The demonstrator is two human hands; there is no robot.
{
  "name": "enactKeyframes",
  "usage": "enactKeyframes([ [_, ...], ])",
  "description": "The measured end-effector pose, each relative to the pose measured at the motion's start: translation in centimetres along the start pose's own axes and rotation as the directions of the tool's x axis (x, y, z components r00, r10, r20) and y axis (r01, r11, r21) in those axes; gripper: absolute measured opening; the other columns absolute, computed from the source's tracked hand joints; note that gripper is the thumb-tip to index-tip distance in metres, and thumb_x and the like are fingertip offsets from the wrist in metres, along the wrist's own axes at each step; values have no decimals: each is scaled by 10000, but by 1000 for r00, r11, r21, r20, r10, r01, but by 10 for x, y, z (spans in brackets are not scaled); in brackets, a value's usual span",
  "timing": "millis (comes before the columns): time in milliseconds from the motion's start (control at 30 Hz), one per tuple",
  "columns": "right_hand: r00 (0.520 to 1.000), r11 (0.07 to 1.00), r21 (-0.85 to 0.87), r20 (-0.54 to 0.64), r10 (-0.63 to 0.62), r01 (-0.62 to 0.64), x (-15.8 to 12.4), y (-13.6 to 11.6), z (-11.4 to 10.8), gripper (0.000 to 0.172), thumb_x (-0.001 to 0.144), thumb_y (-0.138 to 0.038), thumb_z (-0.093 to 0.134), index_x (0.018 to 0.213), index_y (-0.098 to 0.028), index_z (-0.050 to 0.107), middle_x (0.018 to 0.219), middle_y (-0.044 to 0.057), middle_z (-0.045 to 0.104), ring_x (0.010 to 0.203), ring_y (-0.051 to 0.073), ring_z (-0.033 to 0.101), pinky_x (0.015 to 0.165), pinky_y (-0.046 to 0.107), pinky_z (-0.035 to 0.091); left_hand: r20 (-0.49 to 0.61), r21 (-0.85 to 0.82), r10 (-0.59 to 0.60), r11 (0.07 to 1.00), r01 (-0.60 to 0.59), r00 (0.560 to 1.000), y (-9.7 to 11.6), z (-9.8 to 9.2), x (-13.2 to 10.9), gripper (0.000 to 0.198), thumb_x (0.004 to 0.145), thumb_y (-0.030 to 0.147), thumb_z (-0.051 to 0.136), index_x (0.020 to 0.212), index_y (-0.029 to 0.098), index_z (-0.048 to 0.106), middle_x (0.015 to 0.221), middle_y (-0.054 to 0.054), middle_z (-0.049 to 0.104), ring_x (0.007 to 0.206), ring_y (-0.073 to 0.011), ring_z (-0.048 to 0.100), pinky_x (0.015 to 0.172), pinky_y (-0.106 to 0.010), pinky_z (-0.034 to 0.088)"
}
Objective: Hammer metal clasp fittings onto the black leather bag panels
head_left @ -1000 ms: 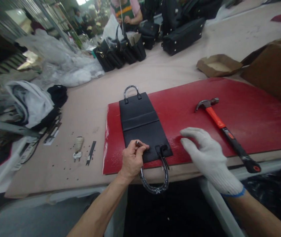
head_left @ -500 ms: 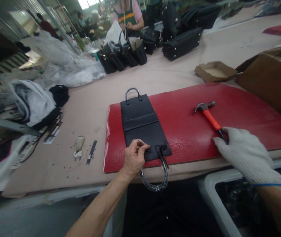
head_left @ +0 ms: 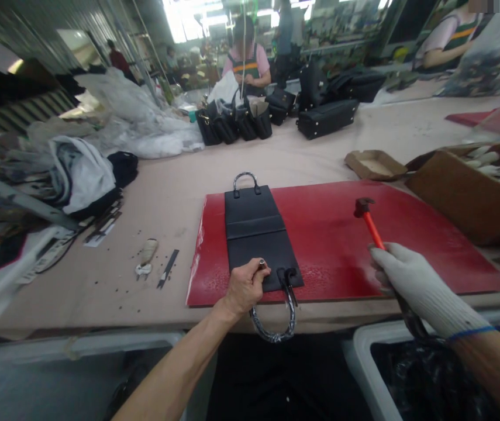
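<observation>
A black leather panel (head_left: 256,219) lies on the red board (head_left: 328,234), folded or creased across its middle. Plastic-wrapped handles are at both ends; the near handle (head_left: 271,337) hangs over the table's front edge. My bare left hand (head_left: 245,286) pinches a small metal rod (head_left: 262,264) upright on the panel's near part, beside the handle tab. To the right, my gloved right hand (head_left: 405,275) is wrapped round the hammer (head_left: 373,229), its head raised over the board.
A cutter (head_left: 168,269) and a thread spool (head_left: 148,251) lie left of the board. Cardboard boxes (head_left: 464,199) stand at the right. Black bags (head_left: 326,120) and plastic sheeting (head_left: 118,111) are farther back. People work behind the table. Bins stand below the front edge.
My right hand has closed round the hammer and lifted it off the board. My left hand keeps the rod on the panel. The view has tilted up, showing more of the background.
</observation>
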State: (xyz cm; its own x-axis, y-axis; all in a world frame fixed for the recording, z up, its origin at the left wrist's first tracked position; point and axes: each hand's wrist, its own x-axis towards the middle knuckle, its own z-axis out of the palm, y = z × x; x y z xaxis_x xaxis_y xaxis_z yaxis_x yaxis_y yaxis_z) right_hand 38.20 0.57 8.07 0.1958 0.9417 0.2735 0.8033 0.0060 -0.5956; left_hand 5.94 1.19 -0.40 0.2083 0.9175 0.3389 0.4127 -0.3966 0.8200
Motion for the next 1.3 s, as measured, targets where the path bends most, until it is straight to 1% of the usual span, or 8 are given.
enactKeyframes([
  [167, 875, 701, 554, 432, 219, -449, -35, -75, -15, 399, 911, -583, 586, 1065, -214, 580, 690, -46, 491, 501, 135, 485, 464, 269, 437, 4, 38, 65, 997, -65, 998, -5, 4, -1, 121, 974, 189, 542, 903, 209, 637, 830, -29, 732, 720, -150, 695, 674, -231, 496],
  [300, 919, 953, 278, 393, 0, -119, -49, -97, -13, 377, 922, -560, 538, 764, -220, 571, 643, 4, 545, 552, 165, 524, 507, 283, 418, -1, 46, 59, 997, -59, 998, -8, 5, -2, 114, 973, 174, 548, 900, 209, 628, 816, -21, 719, 695, -143, 676, 666, -228, 481],
  [500, 962, 972, 221, 241, -132, 78, -58, -117, -24, 372, 1021, -538, 428, 904, -238, 615, 617, -7, 581, 497, 170, 544, 477, 284, 388, -16, 46, 96, 994, -95, 995, -11, 7, -2, 119, 974, 164, 544, 901, 204, 629, 810, -22, 712, 697, -143, 674, 669, -227, 471],
  [700, 924, 962, 25, 272, -267, 271, -58, -110, -18, 383, 978, -529, 423, 777, -246, 583, 625, 55, 643, 511, 219, 597, 511, 322, 433, -31, 59, 117, 992, -115, 993, -11, 7, -2, 112, 973, 161, 546, 920, 206, 634, 772, -14, 703, 684, -145, 684, 653, -221, 475],
  [900, 955, 971, 61, 180, -237, 230, -56, -112, -24, 376, 1037, -517, 381, 898, -241, 595, 644, 37, 647, 497, 192, 588, 501, 302, 404, -20, 78, 119, 990, -117, 993, -12, 7, -3, 114, 971, 171, 548, 921, 204, 646, 842, -29, 735, 734, -151, 707, 695, -225, 502],
  [1000, 907, 948, -130, 354, -229, 290, -61, -95, -14, 410, 1004, -515, 355, 807, -239, 587, 617, 67, 649, 505, 232, 606, 505, 328, 360, -14, 110, 124, 986, -122, 992, -13, 7, -3, 124, 971, 176, 536, 969, 208, 656, 810, -25, 727, 700, -154, 696, 657, -229, 495],
  [1133, 841, 896, -362, 541, -25, 259, -54, -60, -11, 338, 1020, -428, 373, 881, -228, 608, 761, 80, 706, 705, 262, 688, 619, 334, 389, -3, 119, 107, 987, -106, 994, -12, 6, -3, 118, 974, 184, 543, 921, 210, 645, 796, -21, 715, 698, -154, 693, 667, -233, 502],
  [1300, 899, 746, -664, 353, 258, 46, -37, -15, 0, 286, 1053, -385, 413, 995, -189, 612, 856, 107, 702, 786, 286, 696, 628, 342, 380, -19, 91, 100, 991, -98, 995, -10, 5, -3, 113, 981, 194, 547, 926, 219, 643, 834, -21, 730, 739, -160, 712, 696, -238, 517],
])
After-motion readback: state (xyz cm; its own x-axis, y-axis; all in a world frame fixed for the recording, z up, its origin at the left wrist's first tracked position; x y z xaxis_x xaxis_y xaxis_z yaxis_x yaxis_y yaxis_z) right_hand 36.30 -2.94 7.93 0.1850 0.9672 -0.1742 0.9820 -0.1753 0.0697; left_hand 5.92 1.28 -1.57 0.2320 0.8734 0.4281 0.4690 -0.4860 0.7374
